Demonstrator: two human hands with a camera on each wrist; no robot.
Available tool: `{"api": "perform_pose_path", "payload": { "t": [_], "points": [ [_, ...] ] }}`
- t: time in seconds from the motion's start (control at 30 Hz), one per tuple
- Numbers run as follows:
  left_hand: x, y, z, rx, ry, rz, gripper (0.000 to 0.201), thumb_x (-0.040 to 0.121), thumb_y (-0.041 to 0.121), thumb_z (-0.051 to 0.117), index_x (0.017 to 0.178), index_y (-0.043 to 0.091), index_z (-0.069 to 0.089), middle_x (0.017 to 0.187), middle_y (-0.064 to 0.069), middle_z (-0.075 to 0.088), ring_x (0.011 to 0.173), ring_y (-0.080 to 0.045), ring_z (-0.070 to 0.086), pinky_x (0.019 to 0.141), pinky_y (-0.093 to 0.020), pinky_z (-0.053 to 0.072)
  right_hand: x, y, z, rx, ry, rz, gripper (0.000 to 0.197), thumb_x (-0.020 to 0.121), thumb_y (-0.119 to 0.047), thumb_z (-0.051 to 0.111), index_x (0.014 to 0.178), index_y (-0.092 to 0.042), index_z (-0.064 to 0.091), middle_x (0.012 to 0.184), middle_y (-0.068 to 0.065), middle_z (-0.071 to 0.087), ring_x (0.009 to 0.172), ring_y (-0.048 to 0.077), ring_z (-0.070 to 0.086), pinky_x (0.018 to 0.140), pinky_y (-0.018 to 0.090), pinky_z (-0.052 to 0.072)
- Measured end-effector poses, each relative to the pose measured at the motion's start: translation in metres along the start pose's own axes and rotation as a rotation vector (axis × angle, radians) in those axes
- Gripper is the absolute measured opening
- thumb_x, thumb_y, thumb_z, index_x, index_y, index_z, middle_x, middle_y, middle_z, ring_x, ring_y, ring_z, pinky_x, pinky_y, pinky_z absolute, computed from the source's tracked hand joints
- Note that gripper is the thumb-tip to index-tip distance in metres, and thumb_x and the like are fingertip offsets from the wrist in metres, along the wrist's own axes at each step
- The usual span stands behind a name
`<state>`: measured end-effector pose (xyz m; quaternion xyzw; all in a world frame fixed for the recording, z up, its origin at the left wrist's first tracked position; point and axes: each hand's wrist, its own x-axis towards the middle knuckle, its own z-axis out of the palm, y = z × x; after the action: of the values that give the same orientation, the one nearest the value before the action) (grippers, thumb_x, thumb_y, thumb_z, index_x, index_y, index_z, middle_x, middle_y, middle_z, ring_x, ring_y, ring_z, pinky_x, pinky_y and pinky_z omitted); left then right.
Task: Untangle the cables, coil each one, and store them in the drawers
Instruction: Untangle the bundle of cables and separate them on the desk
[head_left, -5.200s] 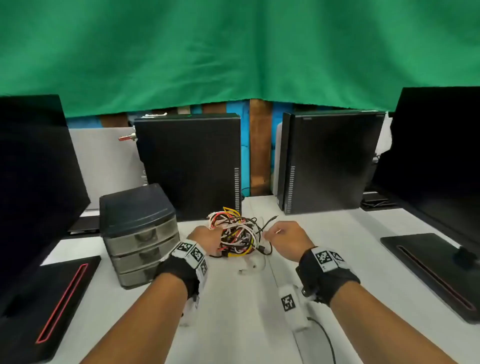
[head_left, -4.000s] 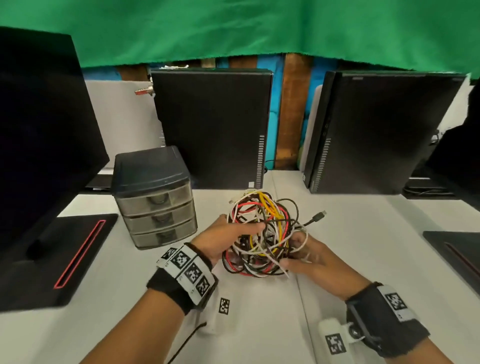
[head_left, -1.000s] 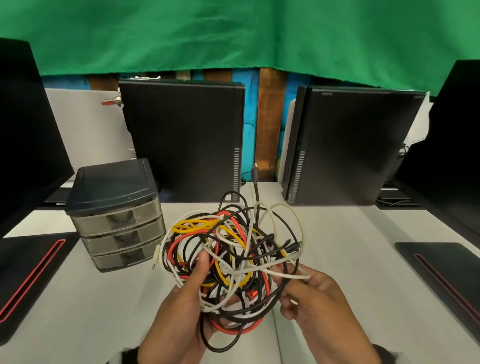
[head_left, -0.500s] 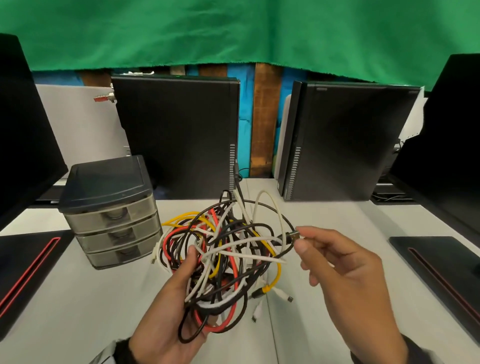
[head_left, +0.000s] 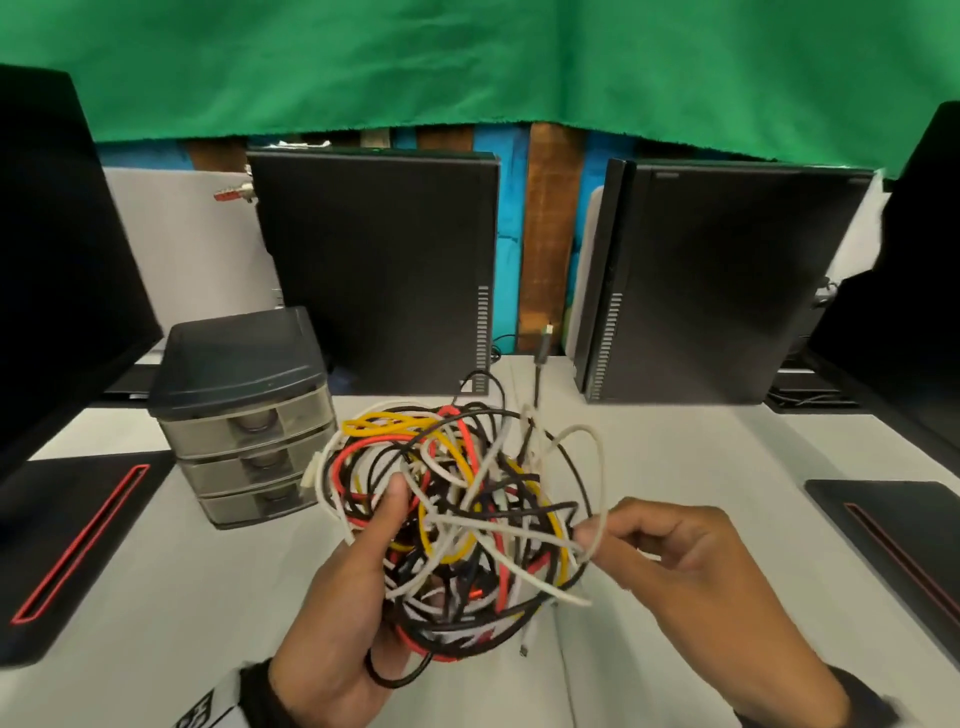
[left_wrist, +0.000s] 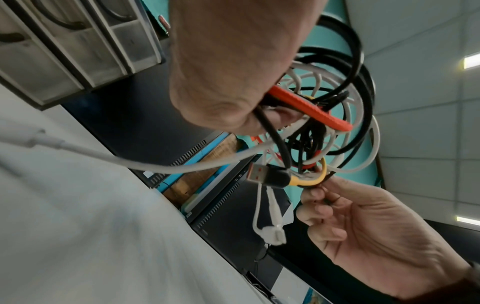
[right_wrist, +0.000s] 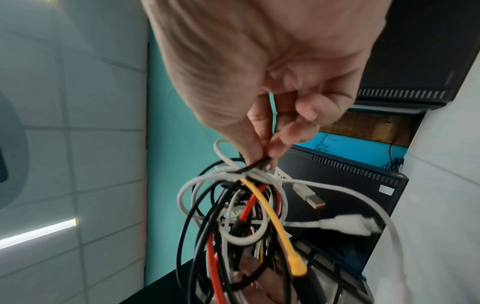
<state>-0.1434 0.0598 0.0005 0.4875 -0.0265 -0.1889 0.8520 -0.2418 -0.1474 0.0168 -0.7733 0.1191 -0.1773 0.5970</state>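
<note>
White worktop (head_left: 156, 597), green cloth (head_left: 467, 62) hung across the back. Cable tangle (head_left: 457, 509) of white, black, red and yellow leads held up above worktop, centre of head view. Left hand (head_left: 343, 613) gripping tangle from below, thumb up through the loops, fingers curled round the lower strands. Right hand (head_left: 691, 587) at tangle's right edge, thumb and forefinger pinching a black strand (right_wrist: 255, 164) where it crosses white ones. Black USB plug (left_wrist: 267, 174) with yellow lead plus white plugs (right_wrist: 348, 225) dangling out of the bundle. Three-drawer unit (head_left: 244, 415) on worktop left of tangle, all drawers pushed in. Two black PC towers (head_left: 384, 270) upright behind, black monitors (head_left: 57, 270) at both sides.
</note>
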Motion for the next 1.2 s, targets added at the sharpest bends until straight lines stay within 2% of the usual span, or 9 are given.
{"api": "perform_pose_path", "payload": {
  "t": [0.07,0.13,0.3,0.43,0.6,0.77,0.93,1.07,1.2],
  "points": [
    [-0.003,0.004,0.018,-0.063,-0.078,-0.204,0.059,0.088,0.053,0.055,0.124,0.008,0.068,0.105,-0.010,0.076,0.097,-0.025,0.074,0.097,-0.042,0.053,0.002,0.003,0.000,-0.010,0.005,0.004,0.020,0.065,-0.034,0.091,0.072,-0.019,0.080,0.075,0.024,0.066,0.062,0.010,0.050,0.055,0.013,0.038],
    [-0.006,-0.001,0.018,-0.056,-0.143,-0.198,0.041,0.085,0.030,0.074,0.122,0.013,0.070,0.118,-0.018,0.071,0.108,-0.037,0.069,0.104,-0.058,0.045,0.003,0.002,0.004,0.002,0.001,0.026,0.008,0.073,-0.019,0.086,0.068,-0.019,0.080,0.070,0.024,0.065,0.059,0.011,0.054,0.056,0.014,0.042],
    [0.004,-0.003,0.010,-0.018,-0.143,-0.047,0.047,0.065,0.010,0.077,0.111,0.012,0.074,0.112,-0.021,0.072,0.103,-0.037,0.071,0.085,-0.047,0.059,0.005,0.005,0.002,0.064,-0.159,0.221,0.025,0.081,0.005,0.072,0.060,-0.008,0.076,0.053,0.010,0.062,0.043,0.007,0.050,0.045,0.013,0.038],
    [0.003,0.001,0.007,0.014,-0.175,0.034,0.043,0.064,0.005,0.076,0.106,0.014,0.076,0.109,-0.019,0.074,0.100,-0.035,0.072,0.079,-0.042,0.061,0.005,0.001,0.002,0.046,-0.327,0.244,0.007,0.072,-0.017,0.076,0.070,-0.011,0.079,0.055,0.004,0.058,0.049,0.009,0.045,0.052,0.015,0.036],
    [0.003,0.003,0.007,0.048,-0.167,-0.020,0.042,0.060,0.007,0.077,0.101,0.017,0.077,0.106,-0.019,0.074,0.098,-0.037,0.072,0.082,-0.046,0.061,0.004,0.009,0.001,-0.045,-0.467,0.196,0.038,0.063,-0.042,0.089,0.080,-0.011,0.077,0.075,0.005,0.071,0.069,0.011,0.064,0.070,0.027,0.055],
    [0.008,0.006,0.006,-0.128,-0.274,-0.277,0.055,0.058,0.012,0.082,0.112,0.005,0.074,0.110,-0.024,0.072,0.090,-0.038,0.073,0.074,-0.047,0.061,0.003,0.010,-0.003,0.234,-0.413,0.159,0.053,0.049,-0.049,0.096,0.069,-0.004,0.076,0.059,0.016,0.053,0.049,0.017,0.042,0.049,0.024,0.034],
    [0.018,0.008,-0.003,-0.237,-0.269,-0.280,0.079,0.028,0.016,0.099,0.103,0.002,0.077,0.100,-0.022,0.075,0.081,-0.034,0.075,0.074,-0.048,0.062,0.000,0.003,-0.005,0.328,-0.342,0.075,0.055,0.053,-0.052,0.092,0.072,-0.003,0.074,0.057,0.016,0.046,0.050,0.021,0.036,0.047,0.023,0.033],
    [0.019,0.007,-0.005,-0.246,-0.257,-0.260,0.080,0.031,0.018,0.099,0.107,0.004,0.076,0.102,-0.021,0.075,0.083,-0.034,0.075,0.073,-0.047,0.061,-0.005,-0.004,0.002,0.173,-0.294,-0.022,0.064,0.049,-0.068,0.086,0.083,-0.014,0.082,0.068,0.013,0.065,0.058,0.026,0.050,0.058,0.023,0.045],
    [0.018,0.001,-0.005,-0.245,-0.224,-0.277,0.084,0.027,0.019,0.100,0.106,0.004,0.076,0.103,-0.022,0.074,0.082,-0.035,0.075,0.069,-0.046,0.061,-0.008,0.002,0.009,0.091,-0.290,-0.037,0.058,0.053,-0.070,0.084,0.088,-0.024,0.083,0.080,0.017,0.068,0.075,0.037,0.056,0.072,0.037,0.049]
  ]
}}
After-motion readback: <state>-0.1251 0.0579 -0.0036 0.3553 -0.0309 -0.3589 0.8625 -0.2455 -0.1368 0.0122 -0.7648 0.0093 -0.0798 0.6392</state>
